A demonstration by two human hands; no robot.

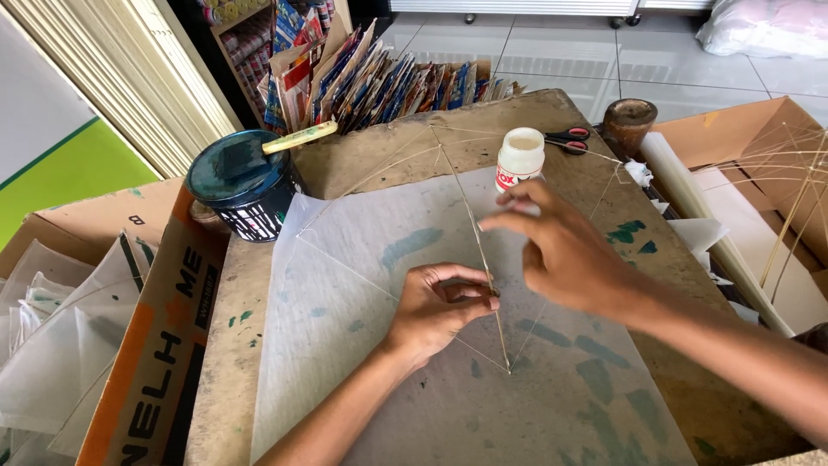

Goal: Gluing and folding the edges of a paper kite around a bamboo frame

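A thin stick-and-string kite frame (448,173) lies on a sheet of translucent white paper (362,259) spread over a worn work board (233,345). My left hand (435,306) pinches the frame's central stick near its lower part. My right hand (565,250) hovers just right of the stick, fingers spread and blurred, holding nothing that I can see. A white glue bottle (520,158) stands just beyond my right fingertips.
A dark blue tin with a brush (244,181) stands at the board's far left. Red-handled scissors (567,136) and a brown pot (629,121) sit at the back right. Cardboard boxes with paper sheets (69,345) and thin sticks (793,198) flank the board.
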